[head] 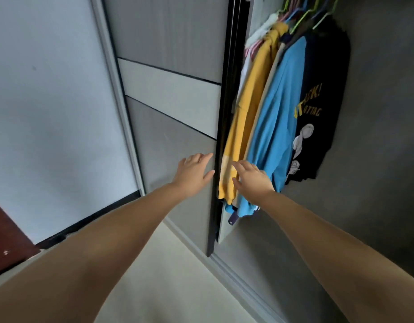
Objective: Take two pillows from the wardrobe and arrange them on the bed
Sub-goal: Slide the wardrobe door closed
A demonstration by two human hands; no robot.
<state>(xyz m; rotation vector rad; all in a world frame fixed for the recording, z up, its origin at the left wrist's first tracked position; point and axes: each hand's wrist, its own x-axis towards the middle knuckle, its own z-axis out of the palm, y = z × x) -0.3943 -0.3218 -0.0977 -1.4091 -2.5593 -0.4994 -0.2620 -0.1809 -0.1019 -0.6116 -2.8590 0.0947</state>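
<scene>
I face a grey wardrobe with a sliding door (178, 108) whose black edge (221, 145) stands partly open. My left hand (194, 174) is flat on the door panel, fingers straight, close to that black edge. My right hand (252, 177) reaches into the opening with fingers spread, touching the hanging clothes near the yellow shirt (245, 113). Neither hand holds anything. No pillow or bed is in view.
Shirts hang on coloured hangers (301, 12) inside: yellow, a blue shirt (276, 127) and a black printed shirt (317, 117). A pale wall (49, 101) is at left, a dark red wooden piece (5, 238) at lower left, and a light floor (168, 276) below.
</scene>
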